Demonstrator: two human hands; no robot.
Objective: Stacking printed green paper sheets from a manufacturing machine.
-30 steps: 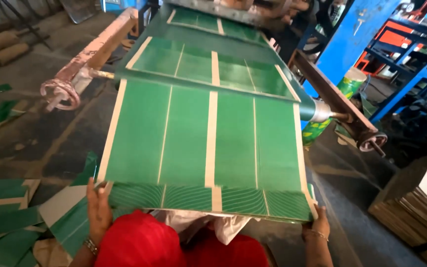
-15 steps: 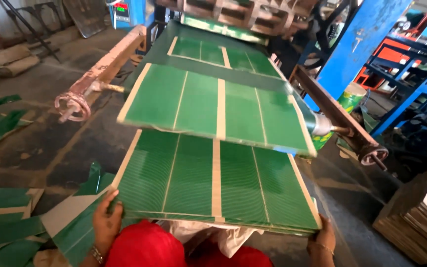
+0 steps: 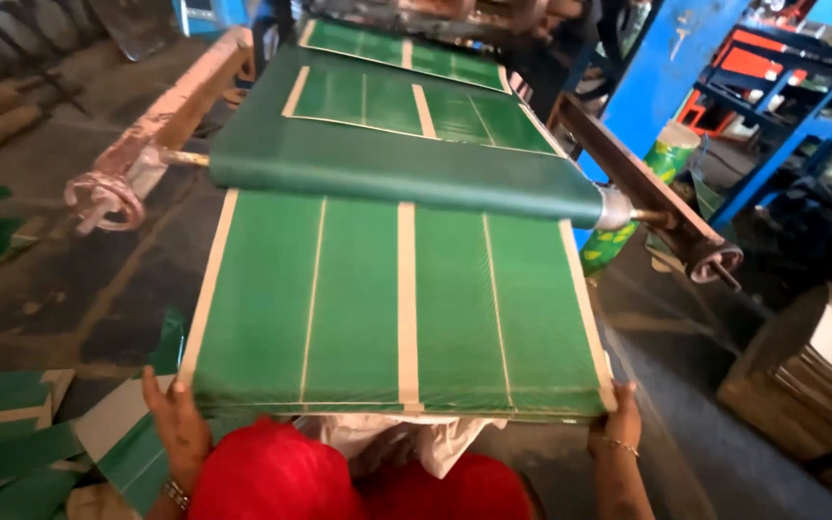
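Left hand (image 3: 177,424) and right hand (image 3: 618,421) clamped on the near corners of a flat stack of green printed cardboard sheets with cream stripes (image 3: 397,308). Just beyond the stack, a dark green conveyor roller (image 3: 406,173), carrying another green sheet (image 3: 416,106). Left of the stack, green offcuts (image 3: 12,443) on the floor; right, brown cardboard piles (image 3: 811,376).

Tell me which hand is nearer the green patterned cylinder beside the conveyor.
Right. The right hand grips the sheet stack's near right corner, below the cylinder; the left hand holds the opposite corner, across the stack.
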